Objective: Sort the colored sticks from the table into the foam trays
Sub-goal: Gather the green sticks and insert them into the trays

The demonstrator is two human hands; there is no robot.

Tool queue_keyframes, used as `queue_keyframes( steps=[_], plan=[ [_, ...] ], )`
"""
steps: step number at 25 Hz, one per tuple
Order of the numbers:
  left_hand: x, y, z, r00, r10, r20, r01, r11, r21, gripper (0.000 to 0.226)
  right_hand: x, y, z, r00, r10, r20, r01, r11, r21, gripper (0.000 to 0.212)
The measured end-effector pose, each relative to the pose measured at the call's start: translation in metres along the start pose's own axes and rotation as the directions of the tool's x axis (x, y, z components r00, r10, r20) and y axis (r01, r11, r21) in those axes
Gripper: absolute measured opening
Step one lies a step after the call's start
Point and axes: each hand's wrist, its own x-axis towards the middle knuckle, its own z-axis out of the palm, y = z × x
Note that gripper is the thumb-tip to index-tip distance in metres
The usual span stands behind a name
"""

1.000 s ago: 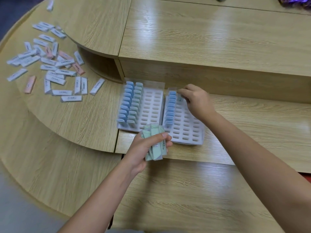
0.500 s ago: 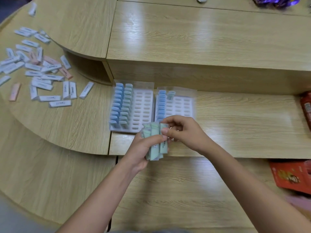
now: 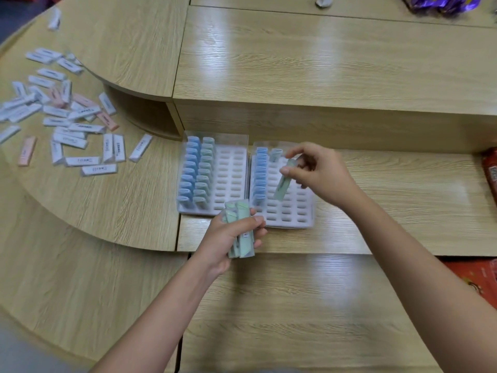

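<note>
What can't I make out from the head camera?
Head view:
Print on the loose sticks, far left: too small, blurred.
Count of the green bundle: fingers of the left hand cover it.
Slots of the right tray under the right hand: hidden.
The red packet: cut off by the right edge.

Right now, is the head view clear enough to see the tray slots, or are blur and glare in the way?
Head view: motion blur smears the right hand and its green stick; empty slots in the right tray are discernible; glare streaks the raised desktop, not the trays; labels on the loose sticks are too soft to read; the wide lens bends the desk edges.
</note>
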Motion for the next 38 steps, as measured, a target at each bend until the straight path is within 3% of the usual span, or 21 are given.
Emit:
queue_keyframes(
  steps=[3, 6, 10, 15, 24, 28, 33, 38],
  plan=[
    [0.000, 0.000, -0.001, 1.000, 0.003, 0.016, -0.002, 1.000, -0.002, 0.030, 0.029, 0.007, -0.003, 0.998, 0.001, -0.061, -0.019, 0.958, -0.288, 0.040],
    [0.000, -0.001, -0.003, 0.998, 0.004, 0.066, -0.004, 1.000, 0.001, 0.032, 0.047, 0.014, 0.008, 0.995, -0.031, -0.100, -0.036, 0.798, -0.602, 0.050],
    [-0.002, 0.000, -0.006, 0.998, -0.014, 0.064, 0.013, 1.000, 0.019, 0.033, 0.056, 0.018, 0.026, 0.981, -0.160, -0.112, 0.035, 0.709, -0.704, 0.052],
    [-0.001, 0.000, -0.010, 0.998, -0.029, 0.057, 0.028, 1.000, 0.011, 0.034, 0.059, 0.022, 0.029, 0.966, -0.224, -0.128, 0.073, 0.711, -0.699, 0.055],
    [-0.002, 0.000, -0.007, 0.997, -0.031, 0.077, 0.030, 1.000, 0.009, 0.027, 0.063, 0.019, 0.024, 0.973, -0.203, -0.109, 0.072, 0.716, -0.694, 0.052],
    [-0.002, -0.003, -0.008, 0.996, -0.043, 0.079, 0.043, 0.999, 0.001, 0.031, 0.063, 0.021, 0.026, 0.979, -0.201, -0.034, 0.113, 0.671, -0.733, 0.053],
    [-0.003, -0.005, -0.008, 0.995, -0.058, 0.080, 0.058, 0.998, -0.003, 0.032, 0.059, 0.022, 0.029, 0.972, -0.220, 0.079, 0.201, 0.618, -0.760, 0.036],
    [-0.004, -0.003, -0.007, 0.996, -0.053, 0.072, 0.053, 0.999, 0.003, 0.031, 0.055, 0.028, 0.033, 0.952, -0.294, 0.081, 0.256, 0.625, -0.737, 0.015]
  ],
)
